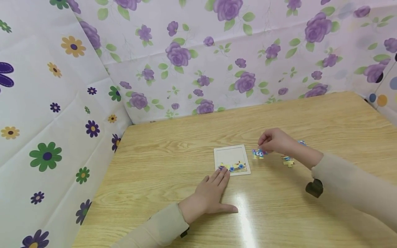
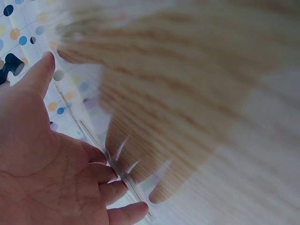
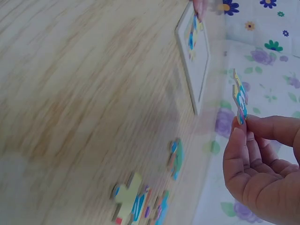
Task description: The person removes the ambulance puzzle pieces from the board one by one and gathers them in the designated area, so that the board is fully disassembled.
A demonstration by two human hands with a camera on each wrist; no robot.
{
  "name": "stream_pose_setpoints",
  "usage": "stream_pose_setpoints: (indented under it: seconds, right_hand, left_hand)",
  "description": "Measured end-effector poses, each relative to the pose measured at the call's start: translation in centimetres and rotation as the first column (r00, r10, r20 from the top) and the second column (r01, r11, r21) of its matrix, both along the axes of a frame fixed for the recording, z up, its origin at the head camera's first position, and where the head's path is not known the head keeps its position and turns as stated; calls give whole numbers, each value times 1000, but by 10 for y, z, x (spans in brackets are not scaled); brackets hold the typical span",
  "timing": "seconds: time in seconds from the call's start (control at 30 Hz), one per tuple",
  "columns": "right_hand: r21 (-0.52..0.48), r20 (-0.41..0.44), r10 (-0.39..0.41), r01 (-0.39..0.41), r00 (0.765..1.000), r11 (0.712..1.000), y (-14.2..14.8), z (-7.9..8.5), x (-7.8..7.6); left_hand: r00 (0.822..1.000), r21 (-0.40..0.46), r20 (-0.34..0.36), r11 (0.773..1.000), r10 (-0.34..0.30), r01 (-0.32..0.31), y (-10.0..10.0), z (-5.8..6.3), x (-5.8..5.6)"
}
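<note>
A square, white-rimmed puzzle board (image 1: 229, 153) lies on the table, with yellow and blue vehicle pieces (image 1: 232, 167) along its near side. My left hand (image 1: 212, 194) lies spread, its straight fingers touching the board's near edge; the left wrist view shows the palm (image 2: 51, 173) by that edge. To the right of the board, my right hand (image 1: 277, 141) pinches a jigsaw piece (image 1: 258, 154) with cartoon eyes between thumb and forefinger. In the right wrist view this piece (image 3: 240, 101) is held up edge-on, apart from the board.
Several loose jigsaw pieces (image 1: 288, 162) lie under and beside the right forearm, another (image 1: 301, 142) behind it. The wooden table (image 1: 155, 165) is glossy and reflects light. Flowered cloths (image 1: 186, 79) hang at its back and left. Dark devices (image 1: 314, 188) are strapped to the wrists.
</note>
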State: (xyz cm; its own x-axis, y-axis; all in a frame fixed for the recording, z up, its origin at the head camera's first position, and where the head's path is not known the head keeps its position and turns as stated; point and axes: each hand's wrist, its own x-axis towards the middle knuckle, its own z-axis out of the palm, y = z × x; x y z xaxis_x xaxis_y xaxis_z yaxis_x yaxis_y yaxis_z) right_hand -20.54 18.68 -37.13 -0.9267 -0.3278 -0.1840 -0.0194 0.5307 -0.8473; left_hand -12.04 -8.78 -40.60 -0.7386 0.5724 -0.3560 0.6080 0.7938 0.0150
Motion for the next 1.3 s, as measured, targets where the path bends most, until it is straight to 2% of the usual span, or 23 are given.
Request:
stream_pose_setpoints:
  seconds: [0.47,0.7,1.03,1.3]
  right_hand:
    - [80,49,-11,7,999,997,21,-16,5]
    - [97,32,-6,3,999,995,25,-24,7]
    - [82,18,-7,6,1000,997,30,-31,5]
    - [65,12,0,-1,1000,998,31,-29,6]
  left_hand:
    - [1000,-5,-4,1000,-14,14,-1,-2,0]
    - [1000,2,-8,1000,-11,11,-1,-2,0]
    - [1000,7,-24,1000,-18,18,0,-4,0]
    - [1000,-11,-21,1000,-18,18,0,-3,1]
